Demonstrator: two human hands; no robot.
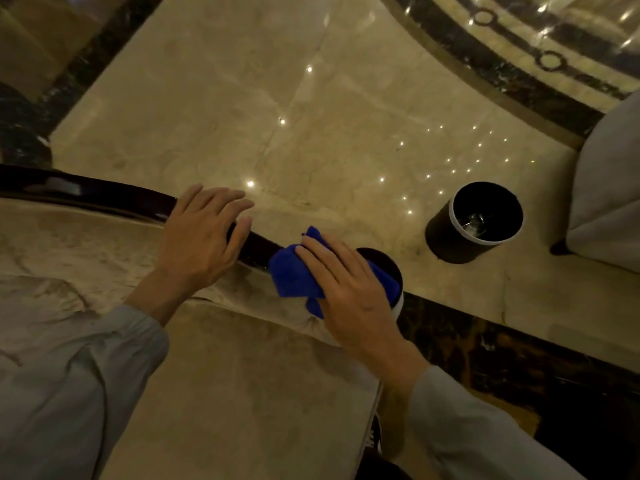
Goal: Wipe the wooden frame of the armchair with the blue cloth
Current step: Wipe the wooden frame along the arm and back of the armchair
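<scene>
Under my right hand the blue cloth is bunched and pressed flat-palmed onto the dark wooden frame of the armchair, fingers spread over it rather than curled shut. My left hand rests open on the same rail, just beside the cloth. That rail runs long and curved, away past my left hand, so I judge the unwiped length lies that way and my left hand blocks the cloth's path.
</scene>
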